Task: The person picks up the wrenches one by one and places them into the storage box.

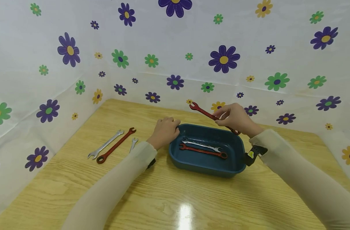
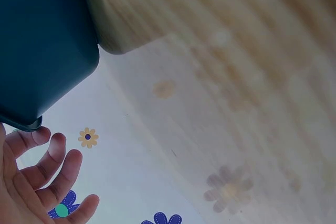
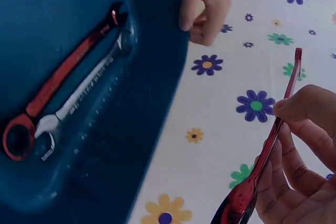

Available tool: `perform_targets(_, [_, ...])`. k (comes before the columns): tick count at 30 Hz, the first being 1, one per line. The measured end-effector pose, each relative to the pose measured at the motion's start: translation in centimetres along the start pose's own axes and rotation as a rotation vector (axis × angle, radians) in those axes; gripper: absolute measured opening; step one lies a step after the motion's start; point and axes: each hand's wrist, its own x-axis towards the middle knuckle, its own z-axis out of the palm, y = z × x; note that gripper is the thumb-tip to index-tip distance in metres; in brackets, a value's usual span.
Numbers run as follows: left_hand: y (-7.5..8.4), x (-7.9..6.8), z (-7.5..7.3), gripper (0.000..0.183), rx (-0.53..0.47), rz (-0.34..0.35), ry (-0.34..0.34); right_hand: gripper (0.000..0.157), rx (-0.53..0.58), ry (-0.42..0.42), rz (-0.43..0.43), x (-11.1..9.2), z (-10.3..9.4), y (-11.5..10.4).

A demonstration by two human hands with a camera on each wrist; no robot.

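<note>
My right hand [image 1: 235, 118] pinches a red wrench [image 1: 203, 111] between thumb and fingers, above the far right rim of a dark blue tub [image 1: 205, 169]. In the right wrist view that red wrench [image 3: 270, 142] appears nearly edge-on, clear of the tub. My left hand [image 1: 165, 131] grips the rim at the tub's left far corner; in the left wrist view its fingers [image 2: 62, 174] bend beneath the rim, with the thumb hidden. Inside the tub lie a silver double open-ended wrench [image 1: 202, 145] and a red ring-and-open-end wrench [image 1: 202, 150], side by side.
Left of the tub, a silver wrench [image 1: 107, 144] and a red wrench [image 1: 116, 145] lie on the wooden table [image 1: 152, 201]. A smaller silver wrench [image 1: 133, 143] is partly hidden by the left sleeve. A flowered cloth [image 1: 152, 32] hangs behind and along the sides.
</note>
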Motion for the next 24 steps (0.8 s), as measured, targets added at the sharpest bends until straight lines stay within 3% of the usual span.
perform_targets(14, [-0.1, -0.1, 0.1, 0.028, -0.001, 0.015, 0.005, 0.017, 0.134, -0.245, -0.111, 0.1, 3.9, 1.8])
perform_targets(24, [-0.2, -0.2, 0.1, 0.027, 0.010, 0.031, 0.019, 0.015, 0.095, -0.351, -0.115, 0.1, 5.9, 2.7])
